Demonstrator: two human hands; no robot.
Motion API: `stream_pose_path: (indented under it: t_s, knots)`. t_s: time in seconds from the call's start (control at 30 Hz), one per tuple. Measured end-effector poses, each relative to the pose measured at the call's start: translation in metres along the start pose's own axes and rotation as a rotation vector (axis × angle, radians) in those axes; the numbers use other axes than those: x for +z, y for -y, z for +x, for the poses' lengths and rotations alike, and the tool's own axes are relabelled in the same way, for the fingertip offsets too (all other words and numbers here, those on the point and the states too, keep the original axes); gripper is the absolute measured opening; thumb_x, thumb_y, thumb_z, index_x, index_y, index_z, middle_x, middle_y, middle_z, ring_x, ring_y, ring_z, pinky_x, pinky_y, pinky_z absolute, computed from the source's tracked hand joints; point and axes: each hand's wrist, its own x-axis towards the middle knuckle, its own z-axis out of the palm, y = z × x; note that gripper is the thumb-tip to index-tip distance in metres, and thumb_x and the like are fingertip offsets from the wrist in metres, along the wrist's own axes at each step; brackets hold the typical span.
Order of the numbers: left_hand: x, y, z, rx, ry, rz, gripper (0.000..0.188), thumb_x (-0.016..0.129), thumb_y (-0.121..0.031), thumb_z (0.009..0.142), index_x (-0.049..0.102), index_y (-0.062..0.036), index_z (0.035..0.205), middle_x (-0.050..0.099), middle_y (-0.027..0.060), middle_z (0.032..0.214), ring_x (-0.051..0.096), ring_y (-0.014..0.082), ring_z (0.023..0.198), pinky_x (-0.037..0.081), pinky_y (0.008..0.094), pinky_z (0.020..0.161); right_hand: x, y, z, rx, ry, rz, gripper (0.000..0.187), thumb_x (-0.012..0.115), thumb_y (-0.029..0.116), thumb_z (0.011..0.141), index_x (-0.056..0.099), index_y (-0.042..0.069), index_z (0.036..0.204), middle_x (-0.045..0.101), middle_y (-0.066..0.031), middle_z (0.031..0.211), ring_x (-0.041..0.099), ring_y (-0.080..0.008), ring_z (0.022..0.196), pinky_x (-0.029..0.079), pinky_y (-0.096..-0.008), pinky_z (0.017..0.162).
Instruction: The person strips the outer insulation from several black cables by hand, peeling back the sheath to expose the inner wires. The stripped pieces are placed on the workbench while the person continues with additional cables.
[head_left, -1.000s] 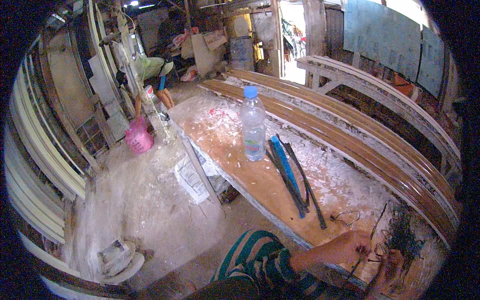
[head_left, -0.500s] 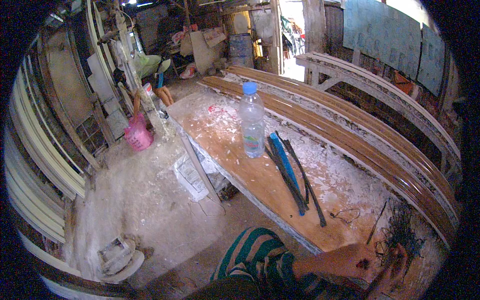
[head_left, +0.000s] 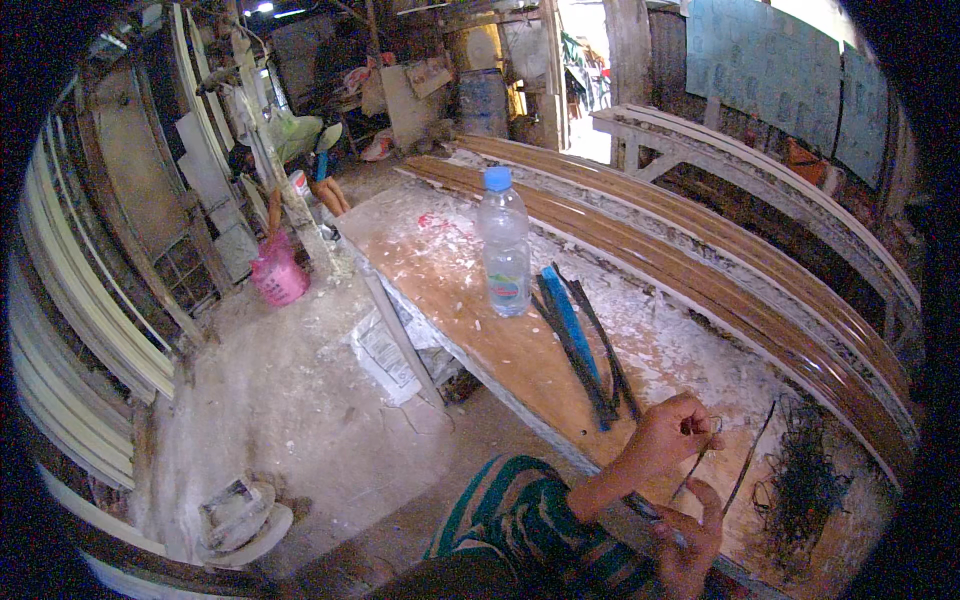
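My left hand is closed in a pinch on one end of a thin dark strand, perhaps wire or a rubber strip, which ends in a small loop. The strand slants down to my right hand, whose fingers curl round a slim dark tool with a pale shiny part; its kind is not clear. To the right lies a tangled heap of thin black strands, with a straight dark strip beside it. Beyond my left hand lie flat black strips and a blue strip on the plywood bench.
A plastic bottle with a blue cap stands on the bench. Long brown glossy mouldings run along its far side. Another person bends over a pink bag at far left. Sandals lie on the floor.
Both hands have moved left from the tangled heap toward the bench's near edge. A thin strand now shows between them, and the heap is uncovered.
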Motion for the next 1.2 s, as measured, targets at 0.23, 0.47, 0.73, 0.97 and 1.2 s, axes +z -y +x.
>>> stream_pose_path:
  t_s: [0.23,0.47,0.73,0.97,1.2]
  knots:
    - [0.003,-0.013,-0.003,0.077,-0.043,0.208,0.023,0.074,-0.015,0.065,0.054,-0.0031,0.066,0.051,0.0032,0.064,0.048,0.0122,0.056,0.042,0.0251,0.052,-0.021,-0.015,-0.001,-0.057,-0.056,-0.031,0.014,0.063,0.006,0.07,0.066,0.002,0.084,0.054,-0.0145,0.108,0.041,-0.0321,0.112,0.03,-0.0434,0.094]
    - [0.003,-0.026,-0.004,0.069,-0.008,0.298,0.022,0.073,-0.014,0.066,0.054,-0.003,0.066,0.052,0.0044,0.065,0.049,0.0131,0.055,0.041,0.026,0.051,-0.02,-0.011,-0.005,-0.016,0.002,-0.067,0.009,0.066,0.007,0.068,0.066,0.001,0.076,0.06,-0.0106,0.09,0.041,-0.0311,0.112,0.033,-0.0443,0.091]
    - [0.005,-0.021,-0.004,0.114,0.036,0.326,0.022,0.073,-0.013,0.065,0.054,-0.003,0.065,0.052,0.0044,0.065,0.05,0.013,0.056,0.041,0.0261,0.051,-0.022,-0.012,-0.003,-0.212,-0.094,-0.077,0.01,0.068,0.01,0.069,0.064,0.003,0.075,0.062,-0.0104,0.083,0.047,-0.0331,0.107,0.039,-0.0434,0.085]
    - [0.015,-0.02,-0.008,0.132,0.107,0.257,0.017,0.072,-0.01,0.062,0.056,-0.0044,0.063,0.055,0.0057,0.065,0.054,0.0178,0.06,0.043,0.0293,0.053,-0.024,-0.002,-0.003,-0.09,-0.008,-0.023,0.011,0.068,0.009,0.07,0.061,0.001,0.074,0.06,-0.0097,0.074,0.052,-0.0303,0.096,0.04,-0.0401,0.081]
    - [0.022,-0.019,-0.012,0.272,0.222,0.271,0.013,0.069,-0.008,0.063,0.056,-0.0043,0.064,0.055,0.0063,0.066,0.055,0.0212,0.063,0.044,0.0329,0.056,-0.027,-0.006,-0.013,0.172,-0.196,0.161,0.011,0.067,0.003,0.069,0.06,-0.001,0.076,0.059,-0.012,0.08,0.053,-0.0256,0.09,0.039,-0.0372,0.081]
